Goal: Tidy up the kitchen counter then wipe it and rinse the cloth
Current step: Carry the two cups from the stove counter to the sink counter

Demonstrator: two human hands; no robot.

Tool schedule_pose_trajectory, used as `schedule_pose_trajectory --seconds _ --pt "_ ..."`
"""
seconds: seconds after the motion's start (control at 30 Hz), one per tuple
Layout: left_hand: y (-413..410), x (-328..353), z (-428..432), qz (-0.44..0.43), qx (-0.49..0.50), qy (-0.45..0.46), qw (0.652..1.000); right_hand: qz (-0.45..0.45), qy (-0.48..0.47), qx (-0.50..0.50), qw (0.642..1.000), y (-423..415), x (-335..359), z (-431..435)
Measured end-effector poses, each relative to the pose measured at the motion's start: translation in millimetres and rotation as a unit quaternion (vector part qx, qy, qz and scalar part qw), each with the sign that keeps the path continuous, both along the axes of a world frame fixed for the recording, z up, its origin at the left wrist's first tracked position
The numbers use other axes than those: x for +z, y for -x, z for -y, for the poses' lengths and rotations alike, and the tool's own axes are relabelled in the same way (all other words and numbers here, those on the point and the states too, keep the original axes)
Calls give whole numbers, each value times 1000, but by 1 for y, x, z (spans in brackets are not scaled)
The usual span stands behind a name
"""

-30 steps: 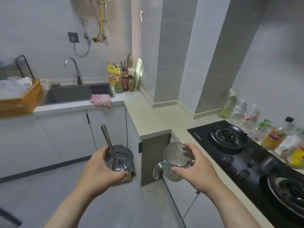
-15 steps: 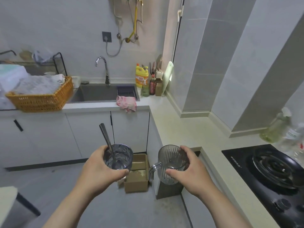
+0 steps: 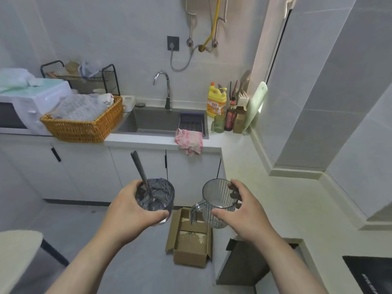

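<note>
Left hand [image 3: 131,209] and right hand [image 3: 246,217] each hold a cup, facing a kitchen sink [image 3: 154,122].
The left hand's fingers curl around a clear glass [image 3: 160,193] with a metal spoon [image 3: 140,172] standing in it. The right hand grips a ribbed mug [image 3: 218,197] by its rim and side, its handle pointing toward the left hand. Ahead of both hands, a pink cloth [image 3: 188,141] hangs over the tabletop [image 3: 244,166] edge, just beside the sink. Below and between the hands, an open cardboard box [image 3: 191,240] sits on the floor.
</note>
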State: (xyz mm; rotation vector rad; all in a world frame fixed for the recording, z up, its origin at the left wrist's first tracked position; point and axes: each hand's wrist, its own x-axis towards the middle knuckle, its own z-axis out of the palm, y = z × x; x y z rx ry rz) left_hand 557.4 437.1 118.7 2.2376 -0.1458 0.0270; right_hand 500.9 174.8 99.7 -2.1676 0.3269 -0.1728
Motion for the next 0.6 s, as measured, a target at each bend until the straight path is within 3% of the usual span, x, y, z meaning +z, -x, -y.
schedule_pose_trajectory --seconds 0.27,0.6 --pt "-103 -19 -7 -21 8 -5 1000 -27 -14 0 1000 -97 -24 -10" --pt "-282 -25 -19 -44 -98 -5 994 -26 -11 -99 995 -233 -25 -43"
